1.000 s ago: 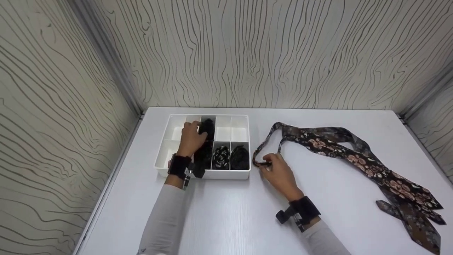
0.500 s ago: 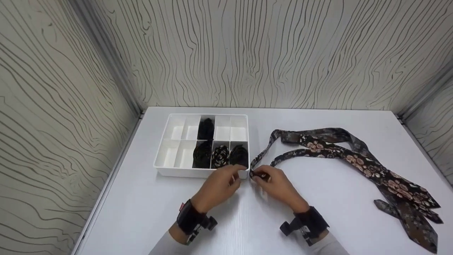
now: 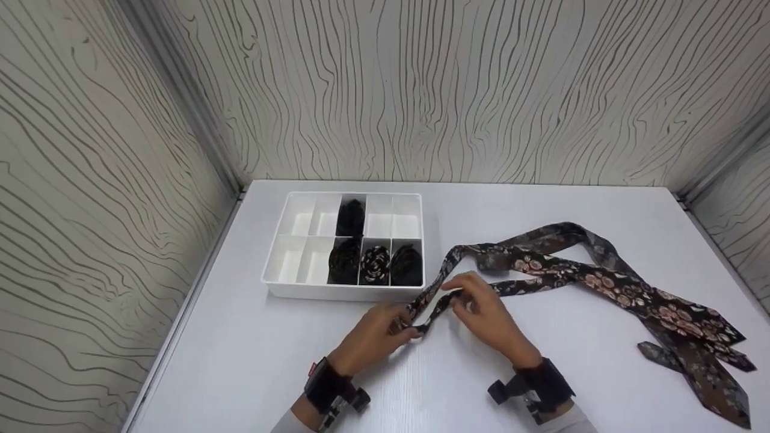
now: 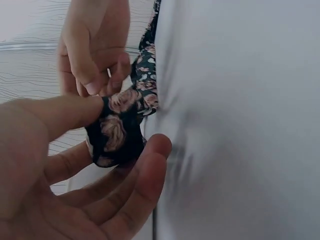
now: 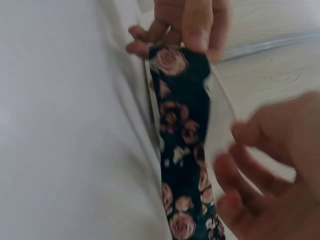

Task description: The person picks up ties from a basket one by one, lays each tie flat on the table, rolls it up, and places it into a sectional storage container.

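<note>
A dark necktie (image 3: 607, 285) with pink roses lies doubled on the white table, its folded middle drawn out toward the left. My left hand (image 3: 373, 337) pinches that fold between thumb and fingers in front of the tray; in the left wrist view, the rose-printed fold (image 4: 112, 132) bends round between them. My right hand (image 3: 490, 319) hovers at the near strand with fingers loosely bent. In the right wrist view, its fingers (image 5: 240, 200) stand beside the flat strip, apart from it. A brown-grey necktie (image 3: 716, 379) lies partly under the rose one.
A white compartment tray (image 3: 337, 293) stands left of the ties. Dark rolled fabric (image 3: 351, 218) fills one back compartment, and several front ones hold rolls too, among them a black-and-white patterned roll (image 3: 376, 264). A wood-grain patterned wall (image 3: 421, 90) rises behind the table.
My left hand has left the tray's back compartments, come forward, and taken the tie's fold. The fold has moved toward me. My right hand, which gripped it, has let go and shifted slightly right.
</note>
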`<state>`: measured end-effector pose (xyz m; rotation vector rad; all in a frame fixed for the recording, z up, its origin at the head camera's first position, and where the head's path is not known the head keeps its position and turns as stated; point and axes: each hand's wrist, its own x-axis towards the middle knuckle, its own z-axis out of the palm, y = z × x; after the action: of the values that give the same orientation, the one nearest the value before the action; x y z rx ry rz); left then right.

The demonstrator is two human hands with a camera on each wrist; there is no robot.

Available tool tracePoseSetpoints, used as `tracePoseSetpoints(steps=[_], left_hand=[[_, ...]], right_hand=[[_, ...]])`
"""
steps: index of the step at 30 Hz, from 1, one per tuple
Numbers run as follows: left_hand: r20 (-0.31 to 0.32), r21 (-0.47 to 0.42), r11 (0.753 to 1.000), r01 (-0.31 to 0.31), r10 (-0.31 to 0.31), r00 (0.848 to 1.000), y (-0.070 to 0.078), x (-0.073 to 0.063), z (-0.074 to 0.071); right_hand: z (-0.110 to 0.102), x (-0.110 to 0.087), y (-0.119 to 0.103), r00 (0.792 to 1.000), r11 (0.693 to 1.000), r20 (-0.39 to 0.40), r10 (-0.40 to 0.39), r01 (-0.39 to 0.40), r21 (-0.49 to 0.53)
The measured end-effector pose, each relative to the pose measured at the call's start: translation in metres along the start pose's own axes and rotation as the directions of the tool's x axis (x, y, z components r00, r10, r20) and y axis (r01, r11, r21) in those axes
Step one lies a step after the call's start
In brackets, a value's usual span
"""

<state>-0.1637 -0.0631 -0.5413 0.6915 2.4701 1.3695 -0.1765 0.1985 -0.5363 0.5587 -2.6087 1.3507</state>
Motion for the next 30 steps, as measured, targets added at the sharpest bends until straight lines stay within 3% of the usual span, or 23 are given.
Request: tracePoseSetpoints(steps=[2, 4, 7, 11, 15, 18, 23, 27, 30], left_hand=[[-0.023, 0.009, 1.0, 0.006, -0.006, 1.0, -0.003, -0.001, 0.002], [-0.049, 0.024, 1.0, 0.003, -0.002, 0.999, -0.006, -0.002, 0.004], [-0.076, 0.042, 0.999, 0.017, -0.014, 0.997, -0.008, -0.003, 0.005], [-0.077, 0.021, 0.995, 0.102, -0.1, 0.992, -0.009, -0.006, 0.002], [-0.076, -0.029, 0.988, 0.151, -0.153, 0.985, -0.012, -0.008, -0.003], [-0.101, -0.017, 0.992, 0.123, -0.124, 0.987, -0.014, -0.01, -0.007], [-0.181, 0.037, 0.999, 0.039, -0.032, 0.983, -0.018, -0.015, -0.014], [-0.252, 0.026, 0.998, -0.052, 0.057, 0.966, -0.019, -0.014, -0.017], [-0.309, -0.023, 0.993, -0.119, 0.107, 0.945, -0.02, -0.012, -0.019]], right_hand=[[-0.007, 0.004, 0.009, 0.99, 0.99, -0.096, 0.106, -0.114, -0.078], [-0.015, 0.008, 0.018, 0.967, 0.963, -0.163, 0.198, -0.223, -0.154], [-0.026, 0.01, 0.03, 0.934, 0.909, -0.203, 0.295, -0.34, -0.242], [-0.033, 0.009, 0.041, 0.914, 0.858, -0.198, 0.354, -0.402, -0.319], [-0.037, 0.005, 0.049, 0.9, 0.851, -0.212, 0.38, -0.431, -0.302], [-0.043, 0.001, 0.054, 0.898, 0.855, -0.223, 0.379, -0.432, -0.287], [-0.067, -0.009, 0.065, 0.918, 0.829, -0.179, 0.355, -0.397, -0.393], [-0.086, -0.017, 0.07, 0.915, 0.8, -0.15, 0.374, -0.4, -0.448], [-0.095, -0.021, 0.074, 0.918, 0.786, -0.19, 0.348, -0.396, -0.476]])
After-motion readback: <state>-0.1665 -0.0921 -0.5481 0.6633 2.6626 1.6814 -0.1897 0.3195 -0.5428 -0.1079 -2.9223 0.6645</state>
